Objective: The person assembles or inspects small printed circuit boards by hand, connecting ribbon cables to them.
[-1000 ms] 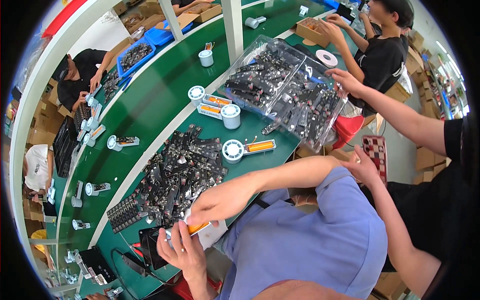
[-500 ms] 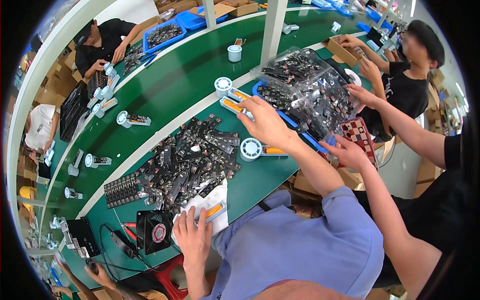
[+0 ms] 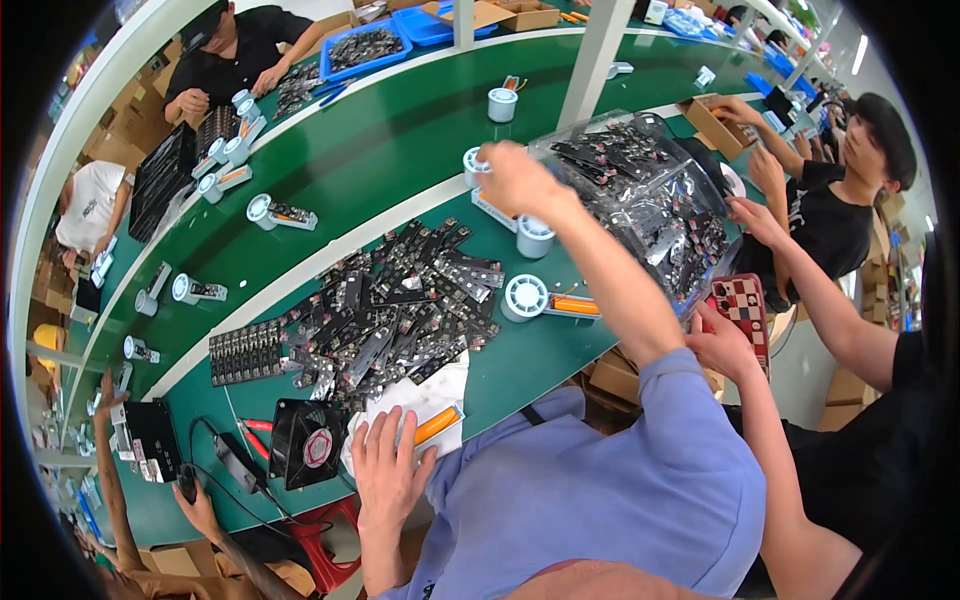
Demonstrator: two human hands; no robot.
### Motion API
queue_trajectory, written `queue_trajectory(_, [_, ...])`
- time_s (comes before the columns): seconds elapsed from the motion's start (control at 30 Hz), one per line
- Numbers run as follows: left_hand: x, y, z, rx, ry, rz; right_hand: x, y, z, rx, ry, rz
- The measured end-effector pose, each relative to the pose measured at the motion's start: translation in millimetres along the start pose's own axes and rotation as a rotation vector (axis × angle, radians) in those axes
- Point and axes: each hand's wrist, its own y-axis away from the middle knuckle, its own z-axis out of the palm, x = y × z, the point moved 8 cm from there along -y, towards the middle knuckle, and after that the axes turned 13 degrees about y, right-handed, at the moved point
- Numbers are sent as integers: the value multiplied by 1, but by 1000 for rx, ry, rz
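Note:
My left hand (image 3: pixel 388 465) lies with its fingers spread on a white cloth (image 3: pixel 378 405), beside a pale casing holding an orange cell (image 3: pixel 437 426). My right hand (image 3: pixel 522 180) reaches across the bench, fingers curled against a light-blue handheld fan (image 3: pixel 478 163). What it grips, if anything, is hidden behind the fingers. Below that wrist sits another fan head (image 3: pixel 535 236) next to an open casing (image 3: pixel 493 212). Nearer lies a fan (image 3: pixel 526 298) with an orange cell (image 3: pixel 575 305) in its handle. Between my hands spreads a heap of black circuit boards (image 3: pixel 400 300).
A row of black boards (image 3: pixel 246 353) lies left of the heap. Nearer are a black square fan (image 3: pixel 306 445) and a cable. A green conveyor (image 3: pixel 380 150) carries several fans. At right, a co-worker's hands touch clear bags of boards (image 3: pixel 640 190) and a checkered phone (image 3: pixel 740 310).
My right hand has moved farther from me, its fingers going from stretched to curled, uncovering a fan head beneath the wrist. My left hand stays by the casing. The view has shifted slightly.

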Motion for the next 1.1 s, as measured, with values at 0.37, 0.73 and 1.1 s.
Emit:
queue_trajectory(0.37, [-10,11,-5,46,112,-91,42,-64,55,-188,191,100])
queue_trajectory(0.73, [-13,-3,-13,99,144,-143,11,-51,26,28,239,-136])
queue_trajectory(1.1, [-6,12,-12,239,181,-125,-88,6,98,-357,83,-532])
